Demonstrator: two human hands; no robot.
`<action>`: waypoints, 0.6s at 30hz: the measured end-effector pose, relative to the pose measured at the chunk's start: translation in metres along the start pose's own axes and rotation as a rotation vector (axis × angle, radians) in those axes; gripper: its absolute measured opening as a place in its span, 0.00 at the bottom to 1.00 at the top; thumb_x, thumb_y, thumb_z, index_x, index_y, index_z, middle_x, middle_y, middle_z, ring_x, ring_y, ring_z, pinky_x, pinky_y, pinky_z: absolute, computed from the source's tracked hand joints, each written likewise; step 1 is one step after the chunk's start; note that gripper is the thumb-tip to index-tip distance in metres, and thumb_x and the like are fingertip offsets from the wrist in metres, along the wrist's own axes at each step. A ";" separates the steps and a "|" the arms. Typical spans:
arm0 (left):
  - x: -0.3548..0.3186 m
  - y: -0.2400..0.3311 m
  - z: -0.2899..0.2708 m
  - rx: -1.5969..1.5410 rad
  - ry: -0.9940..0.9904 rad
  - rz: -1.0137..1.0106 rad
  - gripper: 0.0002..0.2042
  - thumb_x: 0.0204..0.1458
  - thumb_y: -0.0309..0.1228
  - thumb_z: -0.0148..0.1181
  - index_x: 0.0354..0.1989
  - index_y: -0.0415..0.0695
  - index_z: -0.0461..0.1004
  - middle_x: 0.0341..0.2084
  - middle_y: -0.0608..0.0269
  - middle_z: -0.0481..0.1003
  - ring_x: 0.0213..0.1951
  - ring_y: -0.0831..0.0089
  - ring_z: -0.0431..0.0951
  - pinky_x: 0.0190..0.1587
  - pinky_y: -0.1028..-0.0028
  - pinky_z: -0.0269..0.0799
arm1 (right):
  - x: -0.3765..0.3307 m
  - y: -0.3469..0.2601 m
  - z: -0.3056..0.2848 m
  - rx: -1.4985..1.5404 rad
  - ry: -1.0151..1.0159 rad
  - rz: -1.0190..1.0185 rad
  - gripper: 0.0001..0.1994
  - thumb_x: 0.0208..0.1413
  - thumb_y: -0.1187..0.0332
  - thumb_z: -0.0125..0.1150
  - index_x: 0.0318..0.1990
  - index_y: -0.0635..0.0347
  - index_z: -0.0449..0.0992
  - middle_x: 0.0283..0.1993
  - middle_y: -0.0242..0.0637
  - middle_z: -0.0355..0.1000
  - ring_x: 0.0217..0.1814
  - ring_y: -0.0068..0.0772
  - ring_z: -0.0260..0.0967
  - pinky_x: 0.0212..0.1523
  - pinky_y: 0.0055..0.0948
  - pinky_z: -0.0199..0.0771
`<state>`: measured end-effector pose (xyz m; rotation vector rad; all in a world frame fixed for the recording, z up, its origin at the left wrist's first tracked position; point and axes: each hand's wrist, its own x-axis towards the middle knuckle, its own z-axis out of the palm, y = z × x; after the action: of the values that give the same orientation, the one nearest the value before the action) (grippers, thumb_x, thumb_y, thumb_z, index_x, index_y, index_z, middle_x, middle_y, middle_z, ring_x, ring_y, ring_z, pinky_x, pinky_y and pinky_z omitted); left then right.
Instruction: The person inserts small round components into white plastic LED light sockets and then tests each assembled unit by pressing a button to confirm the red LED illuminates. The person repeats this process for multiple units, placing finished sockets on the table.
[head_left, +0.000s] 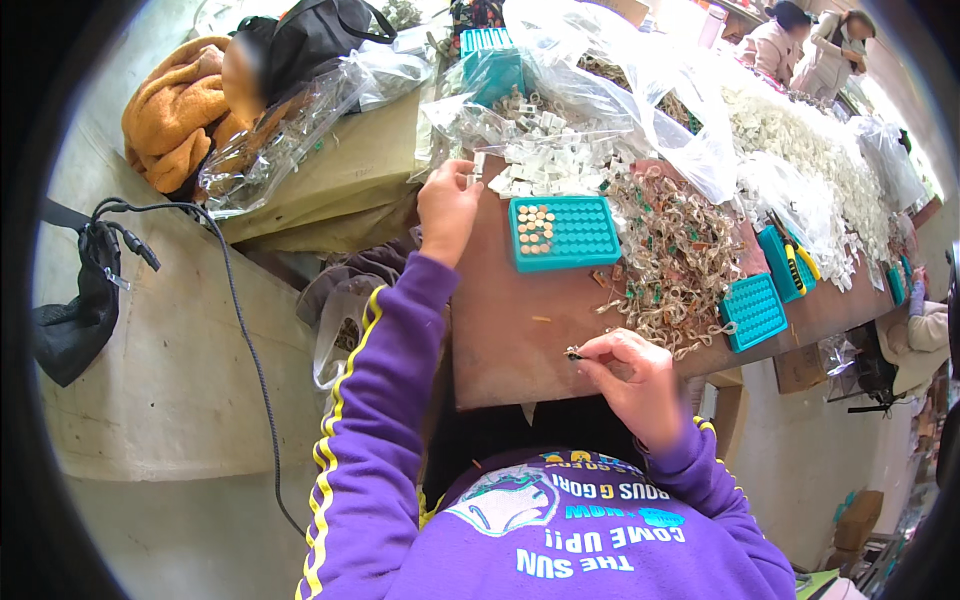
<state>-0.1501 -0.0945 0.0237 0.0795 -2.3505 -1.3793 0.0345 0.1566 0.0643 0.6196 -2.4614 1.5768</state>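
My left hand is reached out to the table's left side, its fingers closed on a small white plastic piece. Beside it lies a heap of similar white plastic pieces. Close to the table's near edge, my right hand pinches a small dark part with a bit of green; its exact kind is too small to tell. Between the hands sits a teal tray with rows of pockets, several round beige pieces filling its left side. A tangled pile of looped-wire parts spreads to the right.
Two more teal trays stand right of the pile, with a yellow-and-black-handled tool on the farther one. Clear plastic bags and a long white heap lie beyond. A black cable hangs left. Other people are farther off.
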 end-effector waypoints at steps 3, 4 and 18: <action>-0.055 0.022 -0.017 -0.906 -0.200 -0.254 0.11 0.53 0.23 0.62 0.44 0.37 0.72 0.36 0.60 0.77 0.38 0.76 0.78 0.43 0.77 0.74 | 0.000 0.002 -0.002 0.508 -0.056 0.440 0.06 0.54 0.76 0.65 0.39 0.65 0.78 0.32 0.31 0.77 0.32 0.21 0.75 0.30 0.19 0.73; -0.080 0.030 -0.020 -1.078 -0.309 -0.363 0.10 0.55 0.22 0.60 0.45 0.38 0.71 0.36 0.61 0.77 0.39 0.75 0.78 0.44 0.76 0.75 | 0.004 0.004 -0.002 0.630 -0.078 0.484 0.06 0.57 0.74 0.63 0.39 0.66 0.77 0.33 0.33 0.77 0.33 0.19 0.75 0.32 0.18 0.73; -0.194 0.063 -0.014 -1.058 -0.312 -0.276 0.08 0.52 0.19 0.63 0.36 0.42 0.72 0.36 0.67 0.76 0.41 0.79 0.76 0.45 0.77 0.72 | 0.014 0.005 0.007 0.868 -0.193 0.637 0.06 0.58 0.71 0.62 0.39 0.65 0.76 0.29 0.31 0.74 0.27 0.19 0.72 0.32 0.20 0.74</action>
<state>0.0423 -0.0258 0.0208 -0.1327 -1.5390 -2.7383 0.0206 0.1484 0.0618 0.0296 -2.0951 2.9968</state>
